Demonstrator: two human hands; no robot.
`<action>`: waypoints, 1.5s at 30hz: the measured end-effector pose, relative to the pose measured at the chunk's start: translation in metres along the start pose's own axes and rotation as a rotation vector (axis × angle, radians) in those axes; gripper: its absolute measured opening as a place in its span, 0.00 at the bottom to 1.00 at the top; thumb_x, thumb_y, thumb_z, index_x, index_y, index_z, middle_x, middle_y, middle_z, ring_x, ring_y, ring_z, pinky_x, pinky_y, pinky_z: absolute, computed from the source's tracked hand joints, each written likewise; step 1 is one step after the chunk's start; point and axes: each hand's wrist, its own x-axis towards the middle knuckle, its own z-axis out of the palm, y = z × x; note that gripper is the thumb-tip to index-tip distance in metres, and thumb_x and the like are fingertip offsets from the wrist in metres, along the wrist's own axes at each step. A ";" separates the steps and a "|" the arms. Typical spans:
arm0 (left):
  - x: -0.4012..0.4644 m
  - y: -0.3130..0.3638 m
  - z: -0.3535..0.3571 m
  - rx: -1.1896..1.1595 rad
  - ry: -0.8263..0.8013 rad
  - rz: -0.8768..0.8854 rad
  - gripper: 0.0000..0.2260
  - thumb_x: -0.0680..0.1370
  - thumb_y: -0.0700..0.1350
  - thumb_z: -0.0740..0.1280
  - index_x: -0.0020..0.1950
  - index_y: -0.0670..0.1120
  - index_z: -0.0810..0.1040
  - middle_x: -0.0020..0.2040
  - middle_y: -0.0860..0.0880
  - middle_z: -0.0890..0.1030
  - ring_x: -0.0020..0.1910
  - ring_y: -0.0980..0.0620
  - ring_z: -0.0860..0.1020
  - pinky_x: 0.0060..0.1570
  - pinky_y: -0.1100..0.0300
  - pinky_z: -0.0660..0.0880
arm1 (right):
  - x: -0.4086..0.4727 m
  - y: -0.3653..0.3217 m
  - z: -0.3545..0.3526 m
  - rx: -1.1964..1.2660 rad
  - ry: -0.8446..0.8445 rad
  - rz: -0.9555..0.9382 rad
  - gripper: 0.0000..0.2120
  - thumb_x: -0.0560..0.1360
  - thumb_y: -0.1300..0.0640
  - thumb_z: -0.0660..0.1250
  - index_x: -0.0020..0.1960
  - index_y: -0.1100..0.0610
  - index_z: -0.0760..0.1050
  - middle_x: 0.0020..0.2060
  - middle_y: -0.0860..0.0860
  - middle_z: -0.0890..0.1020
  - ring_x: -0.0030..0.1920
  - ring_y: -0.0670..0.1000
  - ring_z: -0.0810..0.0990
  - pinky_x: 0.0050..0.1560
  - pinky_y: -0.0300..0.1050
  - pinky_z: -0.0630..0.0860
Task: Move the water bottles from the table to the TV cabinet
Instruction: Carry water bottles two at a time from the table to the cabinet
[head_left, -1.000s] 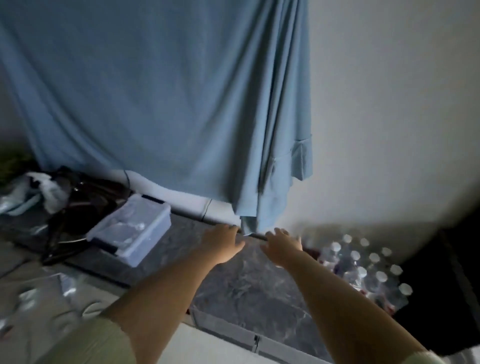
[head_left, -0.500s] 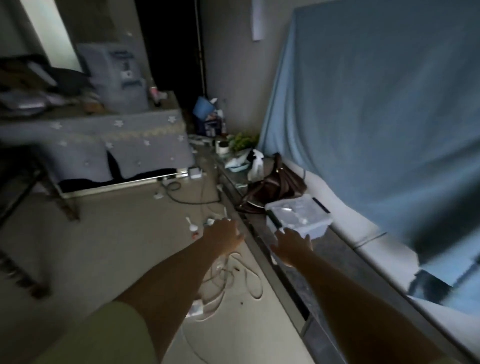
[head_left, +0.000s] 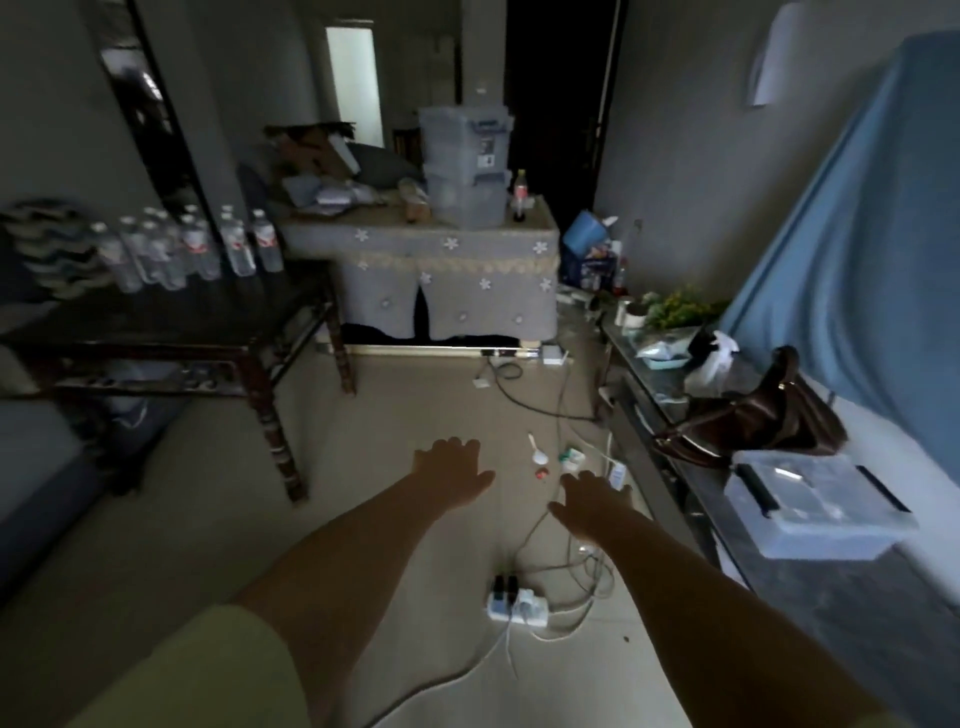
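Note:
Several clear water bottles (head_left: 187, 249) with white caps and red labels stand in a cluster on a dark wooden table (head_left: 171, 325) at the left. The TV cabinet (head_left: 810, 582), low with a dark marbled top, runs along the right wall under a blue cloth. My left hand (head_left: 451, 470) and my right hand (head_left: 592, 501) are both stretched out over the floor in the middle of the room, palms down, fingers apart, holding nothing. Both are far from the bottles.
A power strip (head_left: 517, 603) and loose cables (head_left: 571, 566) lie on the floor under my arms. On the cabinet sit a clear plastic box (head_left: 810, 501), a brown handbag (head_left: 753, 415) and a spray bottle (head_left: 714, 358). A covered bench (head_left: 441, 270) with storage bins stands at the back.
My view has swung left from the cabinet's far end, where bottles stood, round to the room and the table. Both hands left the cabinet top and now hover over the floor, still empty.

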 end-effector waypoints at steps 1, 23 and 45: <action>-0.004 -0.016 -0.002 -0.005 0.003 -0.030 0.25 0.81 0.59 0.54 0.73 0.45 0.62 0.68 0.42 0.70 0.66 0.43 0.69 0.63 0.48 0.67 | 0.004 -0.017 -0.003 -0.011 0.000 -0.023 0.25 0.80 0.42 0.54 0.73 0.52 0.62 0.69 0.55 0.68 0.70 0.57 0.68 0.71 0.62 0.60; 0.006 -0.334 -0.013 -0.229 0.041 -0.706 0.24 0.80 0.61 0.55 0.72 0.49 0.63 0.70 0.45 0.69 0.68 0.44 0.68 0.60 0.48 0.70 | 0.197 -0.351 -0.052 -0.229 -0.022 -0.607 0.24 0.80 0.41 0.54 0.72 0.52 0.63 0.68 0.54 0.70 0.68 0.57 0.69 0.68 0.59 0.61; 0.101 -0.596 -0.022 -0.187 -0.004 -0.606 0.27 0.81 0.59 0.53 0.77 0.47 0.56 0.76 0.44 0.62 0.73 0.43 0.63 0.69 0.48 0.64 | 0.328 -0.622 -0.070 -0.158 -0.037 -0.618 0.21 0.80 0.43 0.56 0.69 0.51 0.67 0.64 0.55 0.73 0.66 0.57 0.71 0.67 0.59 0.63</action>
